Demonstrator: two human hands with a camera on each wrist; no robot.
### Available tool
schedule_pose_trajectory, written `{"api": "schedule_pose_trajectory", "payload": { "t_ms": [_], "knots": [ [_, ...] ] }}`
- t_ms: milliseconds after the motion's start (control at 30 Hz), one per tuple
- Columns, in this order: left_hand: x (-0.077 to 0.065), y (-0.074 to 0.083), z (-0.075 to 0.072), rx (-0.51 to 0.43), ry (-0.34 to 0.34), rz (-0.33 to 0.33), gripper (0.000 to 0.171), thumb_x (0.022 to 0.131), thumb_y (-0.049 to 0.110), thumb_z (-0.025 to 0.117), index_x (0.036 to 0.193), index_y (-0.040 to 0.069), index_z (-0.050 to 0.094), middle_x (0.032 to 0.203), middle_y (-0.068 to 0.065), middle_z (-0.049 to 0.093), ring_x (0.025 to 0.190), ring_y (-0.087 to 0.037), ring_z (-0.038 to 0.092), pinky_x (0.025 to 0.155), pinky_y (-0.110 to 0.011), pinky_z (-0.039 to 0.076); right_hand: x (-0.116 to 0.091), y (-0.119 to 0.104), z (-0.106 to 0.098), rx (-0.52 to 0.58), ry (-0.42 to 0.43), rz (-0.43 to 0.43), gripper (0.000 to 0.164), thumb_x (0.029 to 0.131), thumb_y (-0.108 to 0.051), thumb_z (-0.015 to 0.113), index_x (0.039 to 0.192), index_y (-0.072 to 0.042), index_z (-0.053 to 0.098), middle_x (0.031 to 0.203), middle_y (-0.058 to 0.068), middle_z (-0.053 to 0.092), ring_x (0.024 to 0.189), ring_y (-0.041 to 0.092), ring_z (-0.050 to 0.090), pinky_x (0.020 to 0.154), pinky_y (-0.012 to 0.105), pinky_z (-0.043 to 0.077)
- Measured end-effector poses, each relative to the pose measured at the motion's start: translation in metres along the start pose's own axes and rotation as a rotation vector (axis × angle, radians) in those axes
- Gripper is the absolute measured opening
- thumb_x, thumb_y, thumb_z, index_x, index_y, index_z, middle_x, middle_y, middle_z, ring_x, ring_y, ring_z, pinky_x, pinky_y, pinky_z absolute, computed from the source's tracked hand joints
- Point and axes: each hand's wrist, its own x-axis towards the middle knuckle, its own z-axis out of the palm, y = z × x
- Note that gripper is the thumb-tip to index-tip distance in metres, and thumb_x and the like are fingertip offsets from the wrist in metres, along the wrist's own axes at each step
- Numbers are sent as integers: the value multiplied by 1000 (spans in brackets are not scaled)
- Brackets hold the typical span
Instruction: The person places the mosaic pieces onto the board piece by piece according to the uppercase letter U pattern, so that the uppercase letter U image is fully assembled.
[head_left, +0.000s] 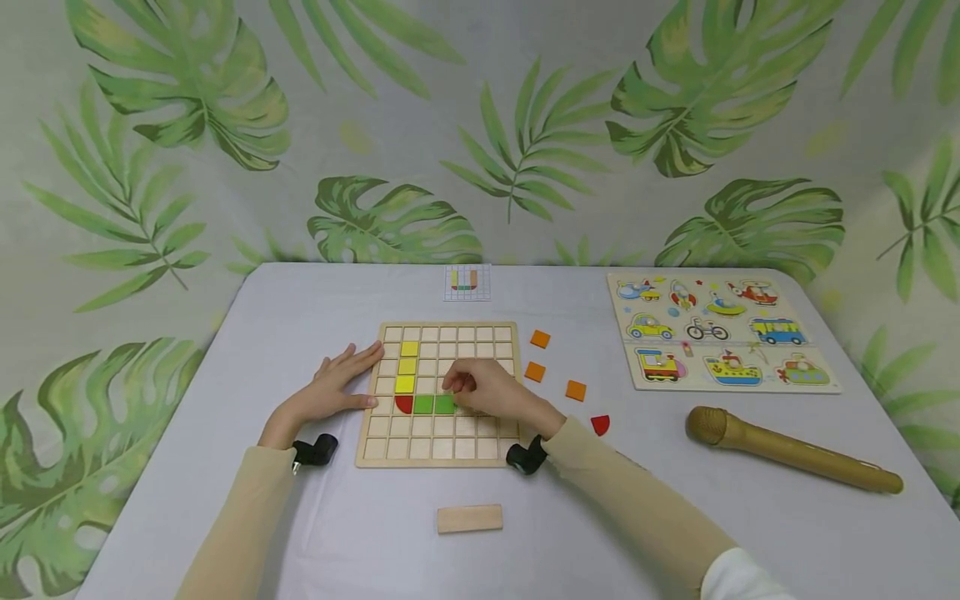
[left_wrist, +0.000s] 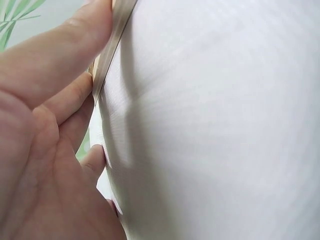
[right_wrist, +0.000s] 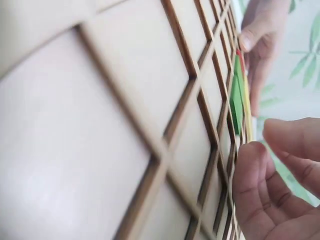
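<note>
Over the grid board [head_left: 420, 448], our right fingers [right_wrist: 252, 170] curl loosely by the green tiles [head_left: 423, 404], seemingly empty.
Red wedge [head_left: 600, 425] sits off to their right, far from our spread left fingers [head_left: 366, 359].

Your left hand [head_left: 330, 392] touches the left edge of the flat, pale wooden grid board [head_left: 442, 450]. Your right hand [head_left: 483, 387] is over it, near two green square tiles [head_left: 423, 404]; left of these sits a red quarter-circle tile [head_left: 404, 404], then three yellow square tiles [head_left: 406, 367] running away from you.
</note>
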Motion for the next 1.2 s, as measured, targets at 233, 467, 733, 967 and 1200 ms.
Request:
{"api": "schedule_pose_trajectory", "payload": {
  "t_ms": [233,467,733,967,1200],
  "knots": [
    [1,0,0,11,-1,-9,84,86,31,71,151,3,25,157,-17,17,141,-46,0,103,-68,-7,-24,15,-22,116,24,22,12,88,1,64,100,0,66,88,2,62,80,15,55,73,25,47],
    [1,-1,1,9,1,-13,84,86,32,71,150,3,26,157,-16,17,141,-47,0,103,-69,-7,-57,35,-46,168,68,25,14,88,0,65,102,3,65,93,10,65,81,19,56,70,24,47],
    [1,0,1,3,5,-9,84,86,32,71,150,3,27,157,-16,18,141,-47,1,103,-69,-7,-104,57,-73,209,111,155,17,91,-2,64,106,4,63,98,17,63,81,23,57,66,26,50],
    [1,1,0,8,1,-11,83,86,32,70,151,3,26,157,-16,18,141,-47,0,103,-68,-7,-135,68,-86,226,148,211,17,92,-9,64,106,1,63,104,15,64,89,23,57,76,26,49],
    [0,0,0,11,-2,-7,83,87,33,70,151,3,26,157,-16,17,141,-47,0,103,-68,-7,-150,72,-91,191,164,215,17,92,-8,64,106,1,64,102,14,65,89,21,56,76,24,48]
  ]
}}
